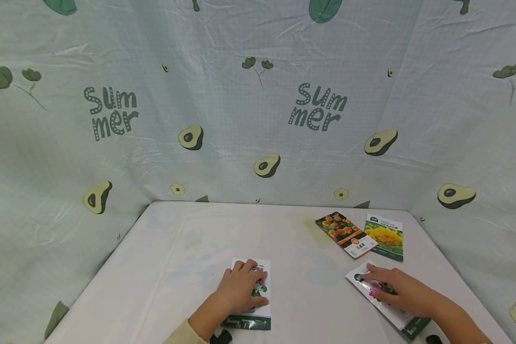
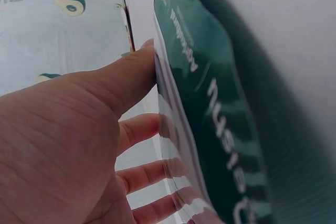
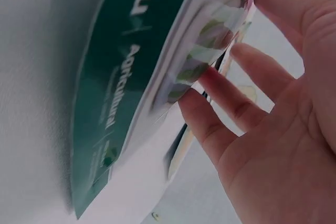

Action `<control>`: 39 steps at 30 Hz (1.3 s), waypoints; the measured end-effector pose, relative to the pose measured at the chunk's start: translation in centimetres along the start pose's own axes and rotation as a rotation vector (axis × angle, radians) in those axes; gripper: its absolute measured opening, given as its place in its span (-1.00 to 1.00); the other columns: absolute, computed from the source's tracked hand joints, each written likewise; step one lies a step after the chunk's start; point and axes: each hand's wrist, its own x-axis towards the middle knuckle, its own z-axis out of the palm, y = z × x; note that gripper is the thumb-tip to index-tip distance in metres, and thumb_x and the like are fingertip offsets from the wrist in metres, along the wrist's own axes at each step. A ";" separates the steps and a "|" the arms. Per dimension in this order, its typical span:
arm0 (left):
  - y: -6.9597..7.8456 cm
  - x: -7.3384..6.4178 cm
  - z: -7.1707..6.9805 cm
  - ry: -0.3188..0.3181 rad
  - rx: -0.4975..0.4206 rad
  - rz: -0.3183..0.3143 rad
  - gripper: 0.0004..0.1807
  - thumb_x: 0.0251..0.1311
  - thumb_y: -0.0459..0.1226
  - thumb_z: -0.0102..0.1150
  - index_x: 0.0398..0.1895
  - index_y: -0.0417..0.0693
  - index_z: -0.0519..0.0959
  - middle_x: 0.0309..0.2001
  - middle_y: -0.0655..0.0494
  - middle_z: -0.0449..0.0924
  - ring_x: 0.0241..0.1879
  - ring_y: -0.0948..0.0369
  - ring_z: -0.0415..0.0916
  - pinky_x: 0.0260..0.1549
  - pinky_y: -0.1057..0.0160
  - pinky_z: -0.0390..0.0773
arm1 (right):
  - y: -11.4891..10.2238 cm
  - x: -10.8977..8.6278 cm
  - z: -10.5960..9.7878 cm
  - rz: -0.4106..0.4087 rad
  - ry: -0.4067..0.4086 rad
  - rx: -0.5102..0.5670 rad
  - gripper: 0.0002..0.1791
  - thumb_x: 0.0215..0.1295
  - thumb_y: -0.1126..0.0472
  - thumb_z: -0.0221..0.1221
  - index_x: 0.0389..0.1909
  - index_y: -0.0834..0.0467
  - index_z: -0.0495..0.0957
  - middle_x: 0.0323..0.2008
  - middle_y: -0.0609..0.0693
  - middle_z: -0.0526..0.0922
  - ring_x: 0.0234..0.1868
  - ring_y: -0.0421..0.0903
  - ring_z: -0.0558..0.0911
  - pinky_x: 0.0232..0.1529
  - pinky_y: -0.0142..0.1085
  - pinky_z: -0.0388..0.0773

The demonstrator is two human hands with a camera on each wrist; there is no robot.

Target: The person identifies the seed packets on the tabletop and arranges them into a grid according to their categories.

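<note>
On the white table in the head view, my left hand (image 1: 240, 286) rests on a white seed packet (image 1: 263, 313) with pink flowers and a dark green bottom band. The left wrist view shows the thumb and fingertips touching the face of that packet (image 2: 205, 87), fingers fairly straight. Over to the right, my right hand (image 1: 402, 289) lies on another white seed packet (image 1: 384, 308), which is tilted and has a magenta flower picture. Its fingertips touch the glossy front of the packet (image 3: 131, 72) in the right wrist view. Both hands partly cover the pictures.
Behind my right hand lie two more seed packets: one with orange flowers (image 1: 337, 227) overlaps the corner of one with yellow flowers (image 1: 384, 236). A cloth (image 1: 223, 95) with avocado prints hangs around the table (image 1: 176, 267) at the back and sides.
</note>
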 end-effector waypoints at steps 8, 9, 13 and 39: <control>0.2 -0.3 -0.1 0.017 -0.012 0.020 -0.31 0.08 0.22 0.42 0.28 0.25 0.57 0.30 0.07 0.42 0.20 -0.02 0.35 -0.02 -0.09 0.43 | 0.1 -0.1 -0.1 -0.096 -0.012 0.016 -0.66 0.34 -0.11 0.31 0.12 -0.33 0.67 0.43 0.14 0.47 0.43 0.37 0.39 0.28 0.37 0.34; 0.2 -0.3 -0.1 0.018 -0.009 0.022 -0.31 0.08 0.23 0.42 0.28 0.25 0.57 0.30 0.07 0.42 0.20 -0.02 0.35 -0.02 -0.09 0.44 | 0.2 -0.2 -0.1 -0.113 -0.022 0.018 -0.64 0.35 -0.09 0.30 0.16 -0.30 0.66 0.43 0.16 0.47 0.42 0.39 0.39 0.26 0.39 0.34; 0.2 -0.3 0.0 0.015 -0.005 0.024 -0.32 0.09 0.23 0.41 0.28 0.26 0.57 0.30 0.07 0.42 0.20 -0.02 0.35 -0.02 -0.10 0.44 | 0.9 -0.3 -0.2 -0.156 -0.061 0.039 -0.57 0.37 -0.02 0.29 0.25 -0.26 0.62 0.47 0.21 0.39 0.42 0.46 0.34 0.23 0.44 0.32; 0.1 -0.2 -0.2 0.007 -0.010 0.003 -0.29 0.08 0.25 0.41 0.30 0.28 0.56 0.32 0.07 0.42 0.22 -0.03 0.34 0.00 -0.10 0.42 | -0.2 0.0 0.1 -0.071 -0.044 -0.009 -0.39 0.32 -0.20 0.29 0.38 -0.24 0.50 0.49 0.21 0.34 0.33 0.34 0.38 0.19 0.45 0.37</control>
